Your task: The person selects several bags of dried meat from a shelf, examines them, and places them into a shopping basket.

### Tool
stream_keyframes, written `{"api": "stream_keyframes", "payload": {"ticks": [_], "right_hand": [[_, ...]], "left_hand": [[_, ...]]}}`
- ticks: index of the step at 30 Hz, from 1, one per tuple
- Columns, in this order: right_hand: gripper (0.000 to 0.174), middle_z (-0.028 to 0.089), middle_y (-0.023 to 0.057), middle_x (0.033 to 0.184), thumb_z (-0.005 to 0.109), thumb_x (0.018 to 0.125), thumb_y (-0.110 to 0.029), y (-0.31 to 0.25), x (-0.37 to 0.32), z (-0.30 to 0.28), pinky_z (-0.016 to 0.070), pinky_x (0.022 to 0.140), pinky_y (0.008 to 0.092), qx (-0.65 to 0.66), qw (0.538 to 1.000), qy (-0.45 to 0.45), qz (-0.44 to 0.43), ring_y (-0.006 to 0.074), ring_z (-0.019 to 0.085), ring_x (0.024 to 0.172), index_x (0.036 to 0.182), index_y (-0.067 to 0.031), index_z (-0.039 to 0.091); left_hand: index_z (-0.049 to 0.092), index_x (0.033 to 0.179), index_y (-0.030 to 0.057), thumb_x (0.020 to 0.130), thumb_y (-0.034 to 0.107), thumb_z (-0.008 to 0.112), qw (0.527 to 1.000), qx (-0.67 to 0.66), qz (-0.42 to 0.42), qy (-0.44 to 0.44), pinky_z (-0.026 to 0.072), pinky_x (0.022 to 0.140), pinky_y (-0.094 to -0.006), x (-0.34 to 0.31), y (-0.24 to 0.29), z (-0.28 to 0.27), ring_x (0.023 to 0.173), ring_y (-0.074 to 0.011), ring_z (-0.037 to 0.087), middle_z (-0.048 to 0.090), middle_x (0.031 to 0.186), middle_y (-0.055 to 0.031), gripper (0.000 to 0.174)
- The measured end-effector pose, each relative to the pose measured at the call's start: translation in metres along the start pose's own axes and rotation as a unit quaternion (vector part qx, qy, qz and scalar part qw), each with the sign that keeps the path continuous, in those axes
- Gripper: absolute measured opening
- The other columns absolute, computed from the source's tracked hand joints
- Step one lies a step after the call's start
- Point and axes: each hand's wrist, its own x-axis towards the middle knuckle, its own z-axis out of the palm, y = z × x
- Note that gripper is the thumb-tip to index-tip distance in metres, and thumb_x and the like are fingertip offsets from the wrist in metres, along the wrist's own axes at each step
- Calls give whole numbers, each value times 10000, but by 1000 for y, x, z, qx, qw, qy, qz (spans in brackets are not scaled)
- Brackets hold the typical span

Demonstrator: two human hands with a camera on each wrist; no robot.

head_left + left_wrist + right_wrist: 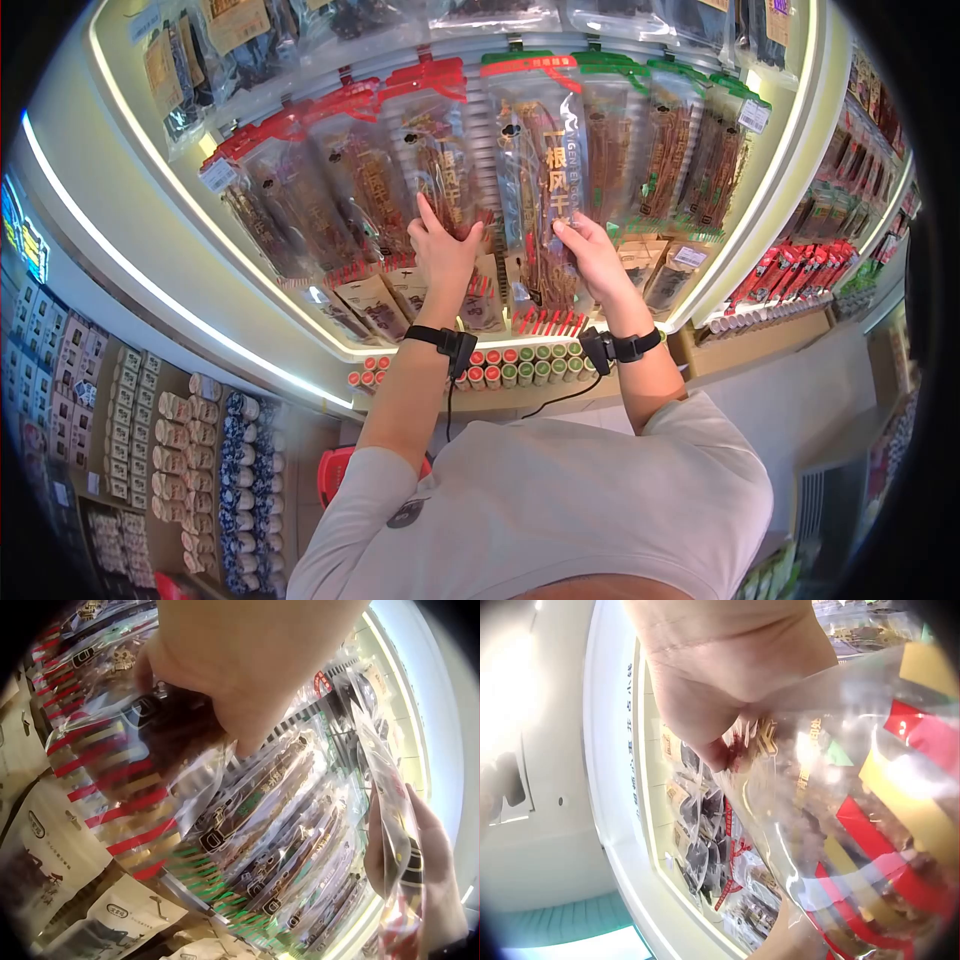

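Observation:
The right hand (597,262) grips the side edge of a long clear bag (540,180) with a red top, its thumb on the front. In the right wrist view the same hand (735,667) is at the edge of the bag (855,825), which has red and gold stripes. The left hand (443,250) rests against a hanging red-topped bag (435,130), index finger extended and thumb spread. In the left wrist view, that hand (255,660) touches a striped bag (120,780); its fingertips are partly hidden.
More red-topped bags (285,190) hang to the left, and green-topped bags (665,140) to the right. Paper-like pouches (375,305) stand below them. Rows of small cans (525,365) line the ledge under the lit shelf. Dark packs (360,20) hang above.

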Motion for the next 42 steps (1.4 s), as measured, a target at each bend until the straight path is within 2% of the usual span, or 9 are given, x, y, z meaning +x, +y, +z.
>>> {"api": "stream_keyframes", "payload": {"ticks": [6,15,21,24,29,30,37,41,42], "right_hand": [[268,604,-21,920,564,919,-191,16,13,1,434,701,218,-35,989,-131,51,42,529,789,1122,-17,555],[243,578,-35,833,542,930,-188,22,46,48,416,636,214,-45,980,-187,49,43,512,715,1114,-31,544],[276,606,-16,884,555,924,-196,27,56,56,433,661,223,-10,977,-201,66,51,531,744,1122,-4,552],[270,605,-15,881,552,926,-196,34,56,60,434,661,223,-1,979,-193,65,50,532,739,1119,-7,552],[248,603,-22,870,547,928,-196,42,46,68,424,647,213,22,984,-157,86,43,525,721,1107,-25,558],[235,601,-29,863,547,928,-197,44,45,68,420,643,212,19,984,-153,85,39,520,716,1095,-33,564],[192,595,-49,805,564,919,-228,39,41,76,411,625,211,2,992,-107,74,38,516,689,1000,-58,602],[191,626,-5,767,572,912,-248,52,53,77,445,615,233,1,991,-98,86,77,562,657,890,-62,603],[220,634,13,899,545,925,-238,61,67,70,468,740,252,5,989,-123,87,102,590,818,993,-36,603]], "left_hand": [[78,1459,117,708,393,750,1000,-3,-19,-2,423,886,-446,9,-1,10,1118,-360,435,342,1257,-175,1044],[120,1460,131,759,59,629,999,32,-26,0,413,904,-439,28,-21,26,1137,-365,439,349,1276,-185,869],[132,1443,71,722,-37,623,980,-196,-2,-28,391,950,-453,4,-58,30,1215,-404,391,291,1374,-223,879],[162,1431,52,733,-40,630,992,-95,80,-14,379,970,-443,-30,-61,5,1245,-416,365,259,1401,-232,845],[196,1417,30,786,28,625,976,-197,-41,-81,466,859,-374,-90,-85,-30,1036,-319,517,320,1331,-213,762],[205,1409,14,789,79,636,984,-172,11,-49,497,770,-340,-104,-105,-25,926,-262,540,341,1292,-214,758],[291,1370,4,787,110,651,967,-192,-147,-77,504,721,-308,-184,-150,-67,829,-244,576,404,1269,-194,693],[427,1303,4,833,225,642,939,-117,-164,-280,501,732,-332,-226,-158,-108,875,-250,628,590,1102,-183,562],[427,1303,4,833,225,642,933,-116,-194,-281,501,732,-332,-241,-159,-116,875,-250,628,590,1102,-183,562]]}}
